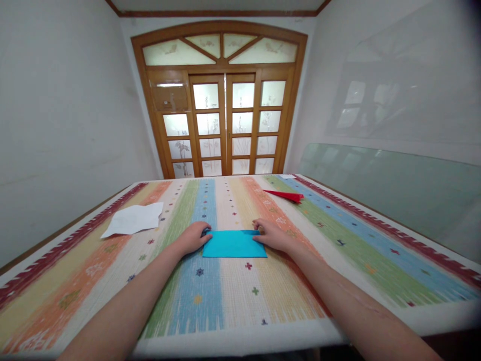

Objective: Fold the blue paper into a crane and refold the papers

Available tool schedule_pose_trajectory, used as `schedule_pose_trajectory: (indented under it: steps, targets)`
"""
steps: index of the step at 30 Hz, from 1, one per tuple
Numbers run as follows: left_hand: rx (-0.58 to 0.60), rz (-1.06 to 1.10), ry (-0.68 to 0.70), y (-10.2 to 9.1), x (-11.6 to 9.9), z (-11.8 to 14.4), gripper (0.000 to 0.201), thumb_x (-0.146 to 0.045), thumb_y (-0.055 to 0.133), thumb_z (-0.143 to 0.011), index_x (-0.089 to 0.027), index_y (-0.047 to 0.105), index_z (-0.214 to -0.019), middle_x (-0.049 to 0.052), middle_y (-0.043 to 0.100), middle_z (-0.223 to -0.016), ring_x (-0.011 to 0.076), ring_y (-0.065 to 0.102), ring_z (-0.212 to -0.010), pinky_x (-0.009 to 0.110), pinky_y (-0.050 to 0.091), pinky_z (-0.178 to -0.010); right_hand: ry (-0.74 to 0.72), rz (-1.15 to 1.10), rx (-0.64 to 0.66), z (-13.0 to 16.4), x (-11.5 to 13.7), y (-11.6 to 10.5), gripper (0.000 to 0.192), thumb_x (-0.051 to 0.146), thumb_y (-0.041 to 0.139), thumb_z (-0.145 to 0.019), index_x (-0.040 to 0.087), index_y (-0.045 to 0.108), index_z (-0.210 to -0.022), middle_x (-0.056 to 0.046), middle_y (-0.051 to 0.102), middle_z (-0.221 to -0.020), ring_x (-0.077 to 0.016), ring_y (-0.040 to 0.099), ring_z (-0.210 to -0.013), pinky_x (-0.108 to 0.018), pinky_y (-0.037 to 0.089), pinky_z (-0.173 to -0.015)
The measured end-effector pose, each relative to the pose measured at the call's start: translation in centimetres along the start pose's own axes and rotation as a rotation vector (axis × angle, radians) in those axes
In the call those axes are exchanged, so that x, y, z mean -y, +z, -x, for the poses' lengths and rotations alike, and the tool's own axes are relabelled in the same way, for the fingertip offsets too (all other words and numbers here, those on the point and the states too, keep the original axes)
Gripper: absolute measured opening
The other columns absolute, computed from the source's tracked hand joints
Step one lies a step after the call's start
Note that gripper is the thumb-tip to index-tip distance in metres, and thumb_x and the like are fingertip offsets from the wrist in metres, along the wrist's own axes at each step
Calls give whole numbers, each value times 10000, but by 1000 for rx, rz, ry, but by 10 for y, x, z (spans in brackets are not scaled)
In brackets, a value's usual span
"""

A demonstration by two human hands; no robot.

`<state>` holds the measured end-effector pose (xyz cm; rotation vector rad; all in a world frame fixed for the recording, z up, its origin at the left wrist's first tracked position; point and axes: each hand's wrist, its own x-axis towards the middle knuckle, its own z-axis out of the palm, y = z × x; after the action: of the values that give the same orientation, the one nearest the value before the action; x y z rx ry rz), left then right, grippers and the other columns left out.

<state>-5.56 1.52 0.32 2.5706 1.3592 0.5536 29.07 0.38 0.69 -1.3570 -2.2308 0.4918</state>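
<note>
A blue sheet of paper [233,244], which looks folded into a wide rectangle, lies on the striped tablecloth in front of me. My left hand [194,237] pinches its upper left corner between thumb and fingers. At the opposite upper corner, my right hand [271,235] grips the paper the same way, thumb on top. Both forearms reach in from the near edge. The fingertips under the paper are partly hidden.
A creased white sheet of paper [134,219] lies to the left. Farther back on the right is a red folded paper dart [286,195]. The striped tablecloth [240,306] covers the table; beyond it stand wooden glazed doors [224,120].
</note>
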Motion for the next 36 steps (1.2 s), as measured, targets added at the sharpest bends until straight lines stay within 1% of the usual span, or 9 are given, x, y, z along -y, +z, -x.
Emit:
schedule_pose_trajectory:
  steps: [4, 7, 11, 16, 22, 27, 31, 33, 36]
  targets:
    - [-11, -5, -30, -1, -1, 1, 446, -437, 488, -912, -183, 559, -1272, 123, 605, -1278, 264, 549, -1167, 383, 398, -1015, -72, -44, -74, 2, 8, -1, 84, 264, 622, -840, 211, 583, -892, -107, 575, -1314, -262, 532, -1201, -395, 416, -981]
    - [-13, -36, -28, -6, -6, 2, 465, -441, 477, -920, -194, 539, -1309, 118, 578, -1324, 271, 520, -1214, 399, 375, -1048, -107, -94, -139, 4, 18, -4, 66, 290, 577, -877, 223, 583, -878, -84, 574, -1327, -248, 531, -1204, -410, 410, -1003]
    - [-55, -81, 68, -17, -24, 3, 434, -424, 466, -931, -198, 559, -1290, 119, 573, -1321, 280, 490, -1244, 430, 333, -1086, -171, -173, -199, 7, 34, -4, 98, 318, 555, -891, 233, 598, -915, -72, 655, -1186, -237, 595, -1082, -391, 461, -921]
    - [-67, -111, 155, -24, -55, 4, 400, -385, 475, -934, -234, 557, -1295, 106, 599, -1276, 281, 502, -1215, 472, 305, -1103, -162, -254, -184, 8, 46, 3, 144, 356, 548, -901, 242, 622, -948, -48, 698, -911, -214, 630, -836, -334, 489, -712]
    - [-112, -119, 164, -16, -67, 6, 435, -319, 452, -952, -210, 483, -1372, 112, 651, -1142, 267, 571, -1085, 429, 420, -970, -162, -251, -224, 5, 49, 11, 143, 362, 567, -888, 226, 568, -844, -13, 638, -772, -183, 585, -711, -304, 436, -642]
    - [-158, -7, 111, -9, -63, 5, 421, -292, 506, -925, -225, 512, -1340, 69, 667, -989, 222, 612, -927, 347, 466, -852, -145, -389, -165, 5, 51, 10, 200, 403, 630, -848, 236, 573, -942, -18, 639, -835, -190, 587, -755, -303, 448, -649]
    - [-197, 83, 78, -6, -59, 4, 422, -286, 523, -910, -231, 526, -1329, 55, 670, -973, 209, 612, -921, 335, 460, -861, -100, -639, 22, 3, 46, 13, 353, 442, 664, -809, 245, 552, -1079, -47, 667, -1004, -225, 630, -905, -333, 508, -727]
    - [-215, 123, 56, -6, -56, 4, 417, -288, 523, -907, -233, 536, -1320, 52, 672, -970, 204, 614, -907, 330, 462, -851, -56, -654, 107, 2, 42, 15, 408, 437, 682, -785, 247, 555, -1124, -63, 671, -1082, -245, 636, -975, -353, 524, -768]
    - [-231, 192, 25, -7, -52, 3, 405, -293, 515, -907, -231, 551, -1306, 42, 678, -928, 194, 616, -861, 319, 467, -815, 15, -628, 147, 1, 37, 18, 473, 408, 702, -755, 254, 556, -1177, -67, 681, -1094, -252, 649, -964, -360, 536, -748]
